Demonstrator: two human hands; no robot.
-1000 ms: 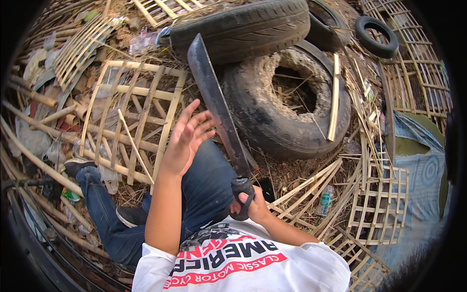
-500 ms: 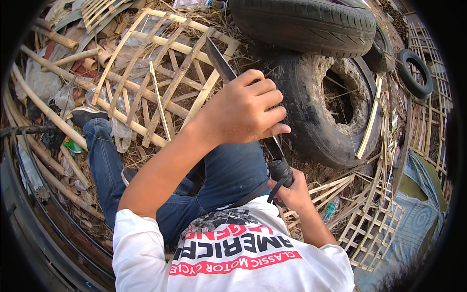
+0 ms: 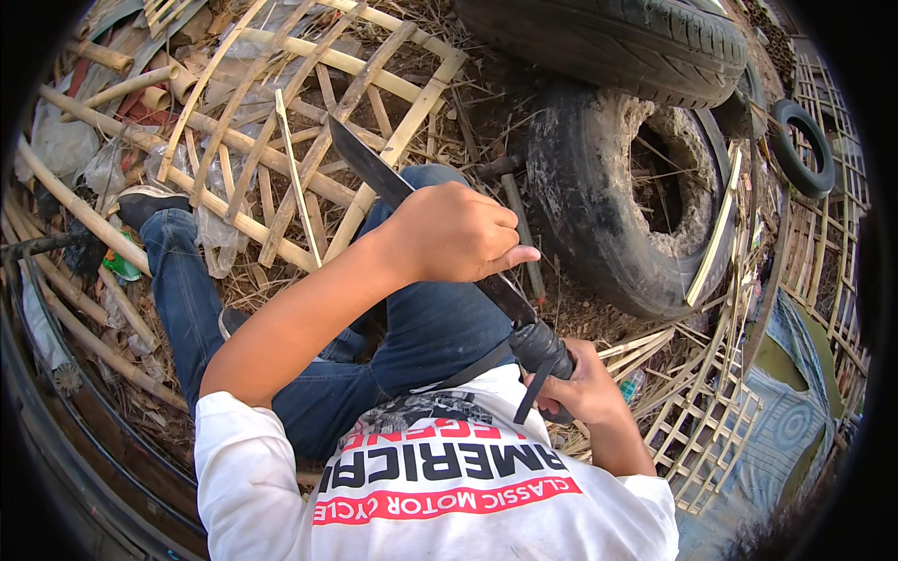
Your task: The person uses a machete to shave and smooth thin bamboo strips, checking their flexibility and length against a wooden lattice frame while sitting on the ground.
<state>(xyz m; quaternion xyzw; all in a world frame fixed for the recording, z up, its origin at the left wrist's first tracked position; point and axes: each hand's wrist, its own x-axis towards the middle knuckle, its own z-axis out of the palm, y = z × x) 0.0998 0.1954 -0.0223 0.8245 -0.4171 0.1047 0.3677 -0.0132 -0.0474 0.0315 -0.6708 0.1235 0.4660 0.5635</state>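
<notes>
A long machete (image 3: pixel 369 168) with a dark blade and a black-wrapped handle lies slantwise across my lap, its tip toward the far left. My left hand (image 3: pixel 456 234) is closed over the middle of the blade, knuckles up and thumb stretched to the right. Its palm side is hidden. Near my waist, my right hand (image 3: pixel 582 388) grips the handle's lower end, where a dark strap hangs down. Beyond the blade tip lies a lattice of split bamboo (image 3: pixel 360 89), with a thin pale bamboo strip (image 3: pixel 297 178) standing out on it.
A large worn tyre (image 3: pixel 585 206) lies to the right of my knees, with another tyre (image 3: pixel 608 47) leaning over it. Farther right are a small tyre (image 3: pixel 803 148) and woven bamboo panels (image 3: pixel 706 425). Bamboo poles (image 3: pixel 84 210) and plastic litter cover the ground at left.
The machete has swung so its tip sits lower and farther left. My left hand has shifted slightly left and down, and my right hand slightly right and down with the handle.
</notes>
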